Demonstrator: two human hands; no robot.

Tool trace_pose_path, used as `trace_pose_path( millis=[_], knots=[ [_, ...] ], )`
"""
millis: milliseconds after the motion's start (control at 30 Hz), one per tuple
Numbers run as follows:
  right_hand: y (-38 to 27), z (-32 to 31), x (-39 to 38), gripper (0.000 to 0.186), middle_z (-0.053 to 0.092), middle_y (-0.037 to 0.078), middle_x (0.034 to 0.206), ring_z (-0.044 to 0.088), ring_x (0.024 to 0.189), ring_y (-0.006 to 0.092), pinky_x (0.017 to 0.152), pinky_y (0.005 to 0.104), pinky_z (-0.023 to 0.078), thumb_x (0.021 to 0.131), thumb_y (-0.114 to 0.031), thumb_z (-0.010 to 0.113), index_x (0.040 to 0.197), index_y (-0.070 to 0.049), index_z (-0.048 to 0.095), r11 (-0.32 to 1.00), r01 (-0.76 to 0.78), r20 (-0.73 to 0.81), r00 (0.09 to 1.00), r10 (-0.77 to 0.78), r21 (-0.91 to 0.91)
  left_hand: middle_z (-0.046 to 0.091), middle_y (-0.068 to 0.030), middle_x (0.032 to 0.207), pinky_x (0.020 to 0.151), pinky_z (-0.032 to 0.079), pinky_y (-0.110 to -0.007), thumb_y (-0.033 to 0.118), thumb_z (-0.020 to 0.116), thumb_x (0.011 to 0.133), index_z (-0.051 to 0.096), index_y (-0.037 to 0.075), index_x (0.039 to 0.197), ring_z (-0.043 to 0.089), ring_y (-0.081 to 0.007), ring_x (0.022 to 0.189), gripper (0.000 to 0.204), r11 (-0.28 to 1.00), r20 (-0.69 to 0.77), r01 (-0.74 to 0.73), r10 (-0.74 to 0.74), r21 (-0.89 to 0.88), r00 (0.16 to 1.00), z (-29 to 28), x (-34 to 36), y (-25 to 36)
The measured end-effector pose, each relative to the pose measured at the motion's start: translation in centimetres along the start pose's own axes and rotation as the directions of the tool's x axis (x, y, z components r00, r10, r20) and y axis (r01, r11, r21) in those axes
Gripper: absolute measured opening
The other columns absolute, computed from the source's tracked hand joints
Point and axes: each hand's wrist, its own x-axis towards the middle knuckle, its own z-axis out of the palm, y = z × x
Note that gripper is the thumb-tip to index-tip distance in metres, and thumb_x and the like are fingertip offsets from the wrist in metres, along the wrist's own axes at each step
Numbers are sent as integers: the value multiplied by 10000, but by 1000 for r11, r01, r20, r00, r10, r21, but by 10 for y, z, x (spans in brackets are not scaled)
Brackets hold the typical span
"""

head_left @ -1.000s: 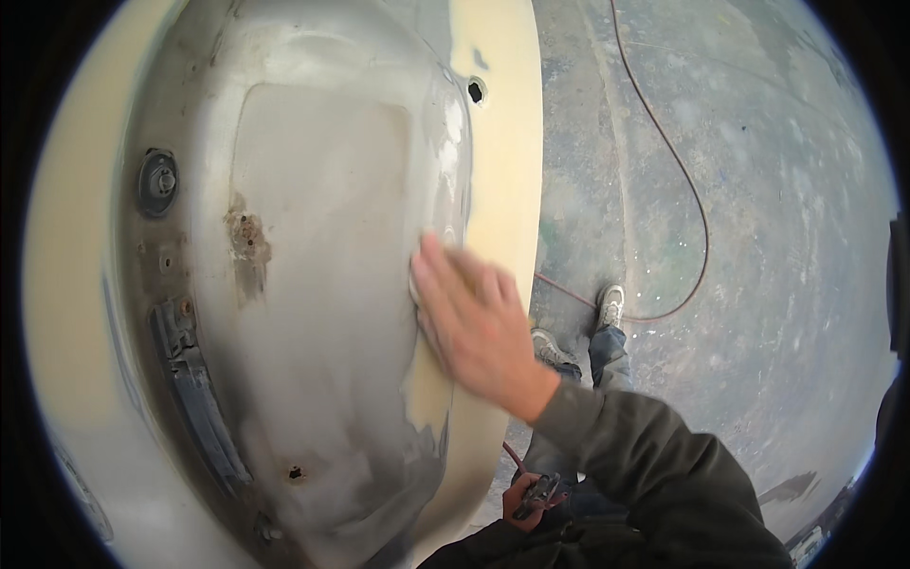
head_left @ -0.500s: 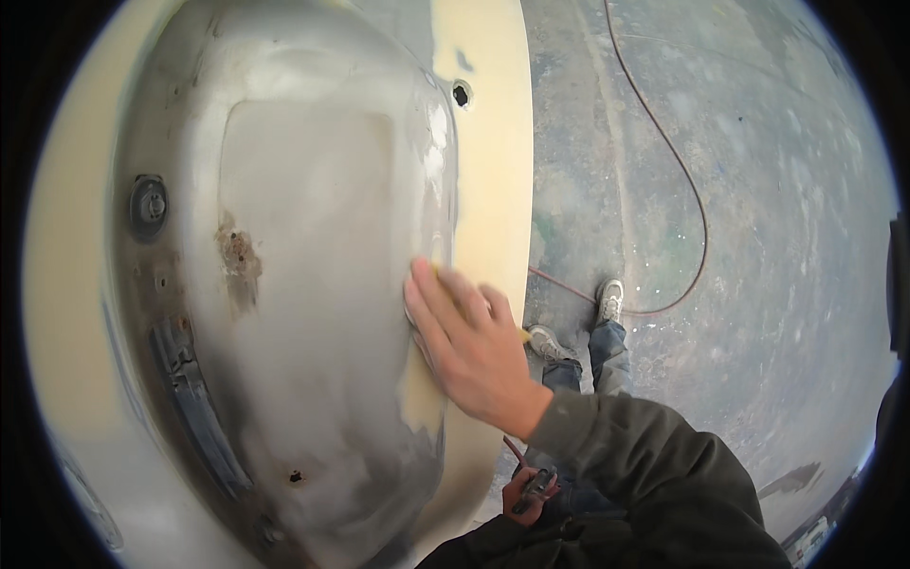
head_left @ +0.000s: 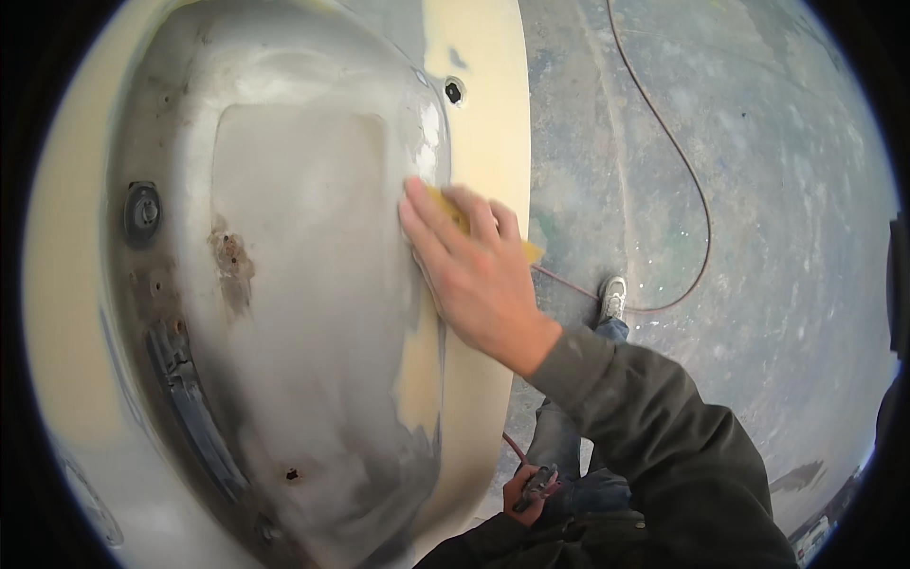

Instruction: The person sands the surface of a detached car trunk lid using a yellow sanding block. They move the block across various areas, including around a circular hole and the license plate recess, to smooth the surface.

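Observation:
My right hand (head_left: 479, 289) presses a yellow pad (head_left: 531, 252) on the right side of a car body panel (head_left: 294, 199), near where bare grey metal meets pale cream coating (head_left: 483, 142). Its fingers lie over the pad, blurred slightly. Lower down, beside the panel's edge, my left hand (head_left: 519, 493) grips a dark metal air tool (head_left: 540, 482), with a red hose (head_left: 512, 446) next to it. The recessed grey area has rusty patches (head_left: 232, 256), holes, a dark oval fitting (head_left: 142, 213) and a long dark bracket (head_left: 190, 389) along its left.
The concrete floor (head_left: 777, 237) spans the right, with a long looped hose (head_left: 706, 232) across it. My shoe (head_left: 612, 299) stands beside the loop, below the panel's curved outer edge. A dark object (head_left: 893, 284) shows at the far right rim.
My right hand has moved upward along the panel with the yellow pad, which shows more now. One of my shoes is now hidden behind my arm. My left hand is about where it was.

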Motion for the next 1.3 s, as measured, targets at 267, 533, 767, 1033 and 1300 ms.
trace_pose_path(
  millis=[267,533,767,1033,1300],
  knots=[
    [-14,-9,-21,546,506,152,1493,521,1172,338,913,421,432,806,-86,584,1338,38,579,994,40,48,998,-45,99,693,-87,958,770,612,-328,80,732,946,604,10,987,694,-149,898,152,999,-1,-45,45,-12,999,0,-2,-20],
    [-14,-12,-21,562,500,188,1474,515,1157,350,915,428,423,801,-110,592,1336,61,572,991,93,62,993,-99,97,647,-26,777,691,484,-289,213,764,943,635,47,954,588,-86,739,210,958,-65,-20,1,-286,998,6,-4,-3],
    [-36,-10,-57,593,479,184,1504,514,1187,360,930,426,429,804,-109,579,1376,45,549,986,94,121,986,-111,141,667,-65,881,775,574,-343,180,739,955,599,15,1006,641,-126,807,223,992,-2,-56,56,-112,998,-1,-6,-4],
    [-41,-43,-70,550,538,165,1447,547,1108,308,944,389,450,801,-109,645,1328,34,577,955,72,251,957,-148,287,673,-59,974,781,594,-358,156,681,978,601,48,1025,671,-155,833,142,976,6,-42,44,-214,999,2,3,-45],
    [88,-103,-56,458,627,123,1327,629,1179,221,975,355,526,1043,-188,488,1464,-8,489,-360,-706,791,564,236,610,651,-84,1093,865,623,-452,266,658,1006,549,47,1150,666,-177,1000,283,980,47,-147,154,-136,987,26,50,-28]
  ],
)
